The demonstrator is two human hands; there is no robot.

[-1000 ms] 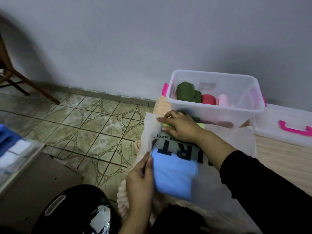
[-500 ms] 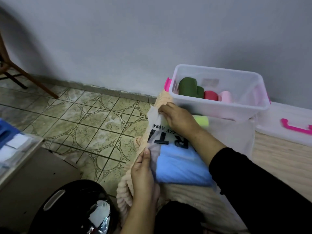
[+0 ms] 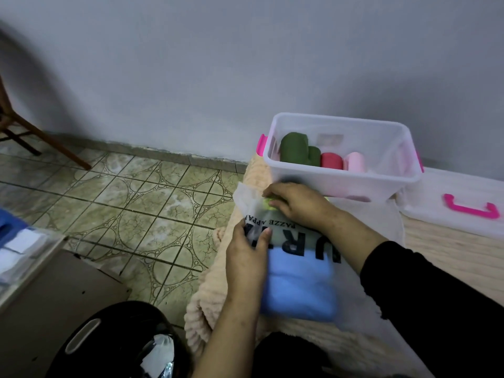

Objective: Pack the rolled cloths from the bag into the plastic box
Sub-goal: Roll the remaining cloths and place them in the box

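Right hand [image 3: 296, 204]: grip curled around a lime-green rolled cloth [image 3: 268, 203] at the mouth of the bag [image 3: 362, 214]; only a sliver of the cloth shows between the fingers. Left hand [image 3: 246, 257]: thumb and fingers pinching the bag's near-left edge, pressed on the film.

Bag: translucent white plastic, black lettering, lying flat on a peach ribbed blanket [image 3: 215, 290]. Inside it, seen through the film, a light blue cloth [image 3: 300, 287], just right of the left hand.

Plastic box [image 3: 338, 181]: clear, pink latches, standing just beyond the right hand, near the wall. Contents in a row along its near side: two dark green rolls [image 3: 297, 150] at left, a red roll [image 3: 331, 160], a pale pink roll [image 3: 354, 161]. Right part of the box interior bare.

Box lid [image 3: 447, 197] with pink handle lies flat right of the box.

Left of the blanket: green patterned tile floor [image 3: 131, 203]. Near left: black bin [image 3: 114, 342], brown carton [image 3: 54, 290].
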